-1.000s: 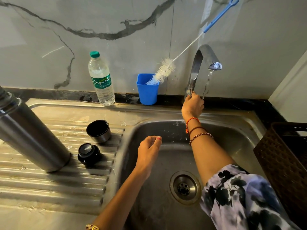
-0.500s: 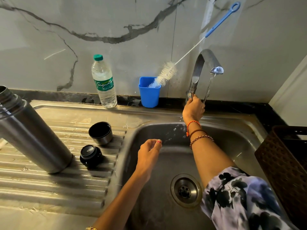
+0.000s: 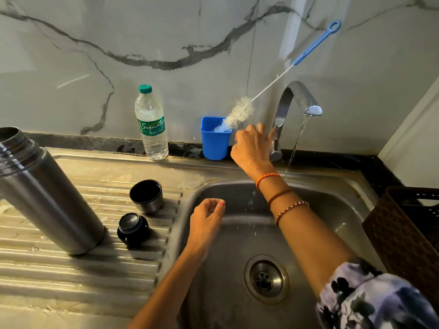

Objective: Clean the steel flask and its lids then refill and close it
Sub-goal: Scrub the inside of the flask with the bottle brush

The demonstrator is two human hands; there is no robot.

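Steel drainboard [image 3: 71, 276] beside the sink [image 3: 237, 245] carries the open flask [image 3: 47, 195], cup lid [image 3: 146, 195] and stopper [image 3: 133, 227]; grey marble wall behind, tap [image 3: 294, 98] running. Right hand [image 3: 253, 148], fingers loosely spread, hangs beside the tap, holding nothing. Left hand [image 3: 205, 222] hovers loosely curled, empty, over the basin.

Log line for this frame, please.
tap running | right hand near tap lever | left hand idle over sink | flask open
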